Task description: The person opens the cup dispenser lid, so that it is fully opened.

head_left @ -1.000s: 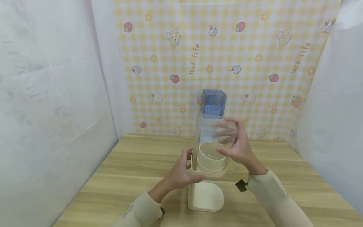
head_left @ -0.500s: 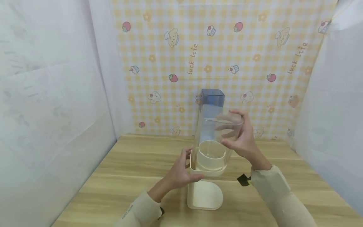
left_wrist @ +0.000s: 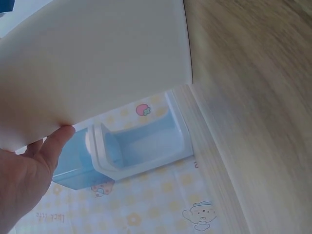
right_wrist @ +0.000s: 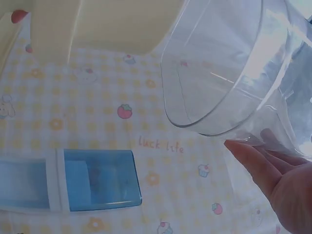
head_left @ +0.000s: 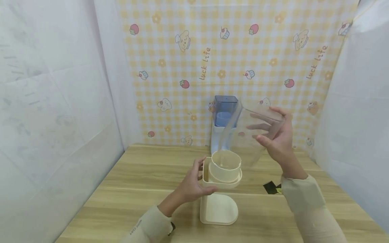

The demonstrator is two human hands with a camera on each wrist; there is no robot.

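Observation:
A cream plastic stand [head_left: 222, 210] rises from the table to a raised tray [head_left: 220, 185], which bears a round cream cup-like ring [head_left: 225, 174]. My left hand [head_left: 191, 184] grips the tray's left side, thumb in front and fingers behind. In the left wrist view the thumb of that hand [left_wrist: 27, 180] lies against a large pale panel [left_wrist: 107, 63]. Up and to the right of the tray, my right hand [head_left: 278, 138] holds a clear plastic cover [right_wrist: 214, 78], tilted, its lower end overlapping the ring in the head view. The cover is blurred there.
Behind stands a similar blue-and-white stand [head_left: 226, 111] with a translucent blue cover, close to the yellow checked backdrop [head_left: 170, 44]. White cloth [head_left: 54, 101] hangs at both sides. The wood-grain table [head_left: 136, 175] lies below.
The clear cover has come up off the cream tray in my right hand, moving right and tilting. My left hand keeps its grip on the tray.

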